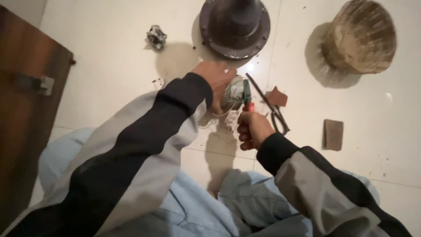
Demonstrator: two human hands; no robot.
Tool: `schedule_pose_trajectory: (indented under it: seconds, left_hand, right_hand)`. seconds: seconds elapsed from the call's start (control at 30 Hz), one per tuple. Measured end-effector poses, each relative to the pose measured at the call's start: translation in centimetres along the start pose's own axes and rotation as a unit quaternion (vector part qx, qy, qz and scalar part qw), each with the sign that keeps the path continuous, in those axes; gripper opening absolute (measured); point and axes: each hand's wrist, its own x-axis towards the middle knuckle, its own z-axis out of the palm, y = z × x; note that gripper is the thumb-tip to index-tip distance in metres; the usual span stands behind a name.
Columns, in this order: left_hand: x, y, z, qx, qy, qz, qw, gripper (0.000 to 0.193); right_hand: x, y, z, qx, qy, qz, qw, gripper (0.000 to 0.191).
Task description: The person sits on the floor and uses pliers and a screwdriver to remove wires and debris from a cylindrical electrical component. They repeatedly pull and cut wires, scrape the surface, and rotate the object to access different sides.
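Fingers of the right hand (253, 130) were curled tight around the red handle of a small hand tool (247, 97), its darker green-grey head pressed against a rounded, greyish wire-wound bundle (233, 93) near the middle of the frame. Over that bundle lay the left hand (218, 77), fingers bent and clasping its upper left side, so that it was held just above the pale tiled floor (109, 74). A thin loose strand of wire (221, 113) trailed from its underside. Just right of the tool, touching the floor, lay a pair of dark metal scissors (272, 109), blades pointing to the upper left, with a small reddish-brown fragment (277, 97) beside them. Further right sat a flat brown rectangular block (333, 134). At the top centre stood a heavy dark round metal flange with bolts around its rim (235, 26), and in the upper right a round woven straw-coloured basket (360, 36) turned on its side. A crumpled silvery scrap (156, 37) lay at upper left, a dark wooden panel (26, 109) filled the left edge, and light blue trousers (210, 206) showed at the bottom.
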Motion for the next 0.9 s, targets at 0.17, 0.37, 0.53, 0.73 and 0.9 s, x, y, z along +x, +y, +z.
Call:
schedule_pose_trajectory:
  seconds: [0.17,0.37,0.53,0.73,0.9]
  left_hand:
    - [0.3,-0.5,-0.5,0.019,0.0,0.019,1.0,0.109]
    - [0.4,-0.9,-0.9,0.025,0.004,0.033,0.999,0.114]
    - [0.4,-1.2,-1.2,0.01,-0.03,0.024,0.999,0.108]
    - [1.3,-1.9,-1.8,-0.02,-0.037,0.03,0.999,0.114]
    - [0.8,-1.6,-1.6,-0.028,-0.036,0.008,0.999,0.113]
  right_hand:
    - [1.3,0.9,0.0,-0.008,0.014,-0.037,0.999,0.017]
    - [1.7,1.4,0.4,-0.007,0.029,-0.073,0.997,0.014]
    - [2.3,1.9,0.7,-0.003,0.037,-0.114,0.993,0.012]
    - [4.5,2.7,0.4,-0.007,0.069,-0.143,0.987,0.014]
    - [5.9,4.0,0.4,0.007,0.067,-0.184,0.981,0.016]
